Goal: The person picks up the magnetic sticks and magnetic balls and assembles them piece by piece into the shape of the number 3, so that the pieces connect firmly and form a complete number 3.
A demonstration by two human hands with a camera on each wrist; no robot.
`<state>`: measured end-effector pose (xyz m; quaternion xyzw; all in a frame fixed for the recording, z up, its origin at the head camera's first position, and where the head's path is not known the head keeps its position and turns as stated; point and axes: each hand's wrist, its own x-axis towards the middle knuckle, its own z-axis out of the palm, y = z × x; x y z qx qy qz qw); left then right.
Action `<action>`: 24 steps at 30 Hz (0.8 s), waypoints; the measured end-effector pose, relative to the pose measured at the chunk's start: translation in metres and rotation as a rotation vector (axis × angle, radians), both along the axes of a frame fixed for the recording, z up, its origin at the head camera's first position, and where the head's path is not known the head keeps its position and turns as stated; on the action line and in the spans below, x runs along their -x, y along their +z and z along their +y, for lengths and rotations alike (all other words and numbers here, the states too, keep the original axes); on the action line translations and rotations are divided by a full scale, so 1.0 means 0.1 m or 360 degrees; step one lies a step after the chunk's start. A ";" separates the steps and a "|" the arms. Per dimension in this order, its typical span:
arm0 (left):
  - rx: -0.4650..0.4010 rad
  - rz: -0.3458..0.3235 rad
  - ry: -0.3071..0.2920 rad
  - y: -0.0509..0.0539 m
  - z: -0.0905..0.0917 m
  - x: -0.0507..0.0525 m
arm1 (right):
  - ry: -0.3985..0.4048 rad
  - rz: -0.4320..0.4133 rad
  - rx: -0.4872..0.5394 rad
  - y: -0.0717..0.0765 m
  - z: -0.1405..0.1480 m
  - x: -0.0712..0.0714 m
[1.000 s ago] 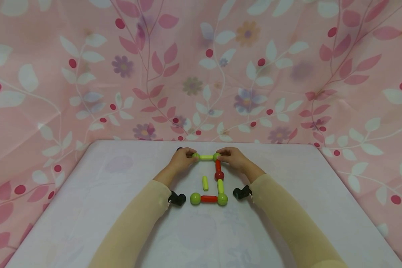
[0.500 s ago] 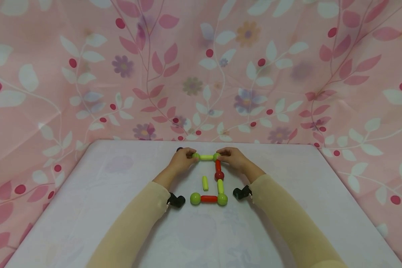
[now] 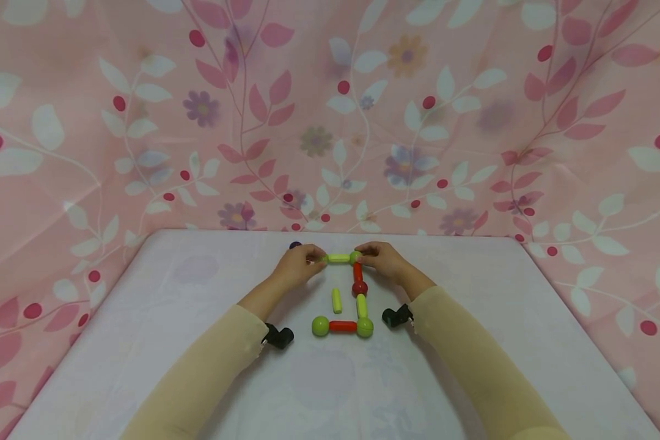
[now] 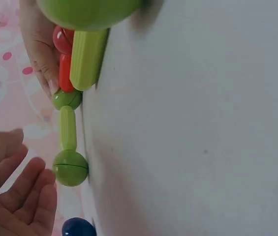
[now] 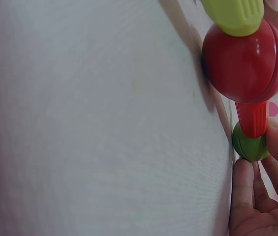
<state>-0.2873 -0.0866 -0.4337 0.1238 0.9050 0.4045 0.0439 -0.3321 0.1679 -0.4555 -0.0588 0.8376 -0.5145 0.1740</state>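
Observation:
My left hand [image 3: 296,269], fingers spread, stands just beside the green ball [image 4: 70,167] at the chain's back-left end; in the left wrist view a gap shows between them. The fingers and thumb of my right hand [image 3: 386,261] hold the back-right green ball [image 5: 251,142]. A light green rod [image 3: 339,258] joins these two balls. From the right ball run a red rod [image 3: 358,272], a red ball [image 3: 360,288], another light green rod [image 3: 362,306], a green ball [image 3: 365,327], a red rod [image 3: 343,326] and a last green ball [image 3: 320,326].
A loose light green rod [image 3: 337,300] lies inside the toy chain's bracket shape. Behind my left hand is a dark blue ball [image 4: 78,227]. Black wrist cameras stick out from both sleeves over the white table [image 3: 330,385]; a pink floral cloth [image 3: 319,122] hangs behind.
My left hand has let go of the back-left green ball, and its forearm has shifted slightly left. More of the dark blue ball shows. The right hand keeps its hold.

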 end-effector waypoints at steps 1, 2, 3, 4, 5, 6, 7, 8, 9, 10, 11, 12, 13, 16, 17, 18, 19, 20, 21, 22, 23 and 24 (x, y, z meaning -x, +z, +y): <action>0.0010 -0.0012 -0.0045 0.02 0.00 -0.02 | -0.0002 -0.0001 0.0008 0.00 0.00 0.00; 0.0020 -0.0037 -0.0093 0.03 0.00 -0.03 | -0.0002 0.0001 0.0007 -0.01 0.00 0.01; 0.0034 -0.0058 -0.0150 0.04 0.00 -0.04 | -0.0005 -0.0001 0.0010 -0.01 0.01 0.02; 0.0051 -0.0081 -0.0208 0.04 0.00 -0.06 | -0.0009 -0.0001 0.0010 -0.01 0.01 0.02; 0.0068 -0.0101 -0.0267 0.05 0.00 -0.07 | -0.0011 -0.0002 0.0010 -0.02 0.01 0.02; 0.0085 -0.0117 -0.0328 0.04 0.01 -0.08 | -0.0015 -0.0005 0.0012 -0.02 0.01 0.03; 0.0097 -0.0132 -0.0384 0.04 0.01 -0.09 | -0.0016 -0.0005 0.0012 -0.02 0.02 0.03; 0.0105 -0.0160 -0.0431 0.03 0.01 -0.10 | -0.0016 -0.0004 0.0010 -0.02 0.02 0.03; 0.0113 -0.0171 -0.0476 0.02 0.02 -0.12 | -0.0017 -0.0004 0.0015 -0.02 0.02 0.03; 0.0119 -0.0183 -0.0516 0.01 0.03 -0.13 | -0.0012 0.0001 0.0017 -0.02 0.02 0.02; 0.0123 -0.0196 -0.0552 0.00 0.04 -0.14 | -0.0007 0.0006 0.0017 -0.02 0.02 0.02; 0.0132 -0.0205 -0.0589 -0.01 0.05 -0.15 | -0.0005 0.0008 0.0021 -0.01 0.02 0.02; 0.0141 -0.0217 -0.0620 -0.02 0.06 -0.16 | -0.0004 0.0012 0.0022 -0.01 0.02 0.01; 0.0160 -0.0237 -0.0687 -0.05 0.09 -0.18 | -0.0013 0.0013 0.0018 -0.01 0.03 0.00; 0.0164 -0.0247 -0.0693 -0.06 0.09 -0.19 | -0.0016 0.0009 0.0019 -0.01 0.03 0.01; 0.0166 -0.0258 -0.0690 -0.06 0.10 -0.19 | -0.0017 0.0007 0.0016 -0.01 0.03 0.01; 0.0170 -0.0265 -0.0684 -0.07 0.10 -0.19 | -0.0013 0.0008 0.0012 -0.01 0.02 0.01; 0.0169 -0.0276 -0.0675 -0.07 0.11 -0.20 | -0.0008 0.0008 0.0009 -0.01 0.02 0.01; 0.0168 -0.0286 -0.0666 -0.07 0.11 -0.20 | 0.0002 0.0009 0.0011 -0.02 0.02 0.02; 0.0170 -0.0296 -0.0660 -0.08 0.10 -0.20 | 0.0013 0.0017 0.0004 -0.02 0.02 0.02; 0.0172 -0.0305 -0.0657 -0.08 0.10 -0.21 | 0.0019 0.0018 0.0000 -0.02 0.02 0.02; 0.0174 -0.0307 -0.0660 -0.08 0.10 -0.21 | 0.0023 0.0023 -0.0004 -0.03 0.02 0.03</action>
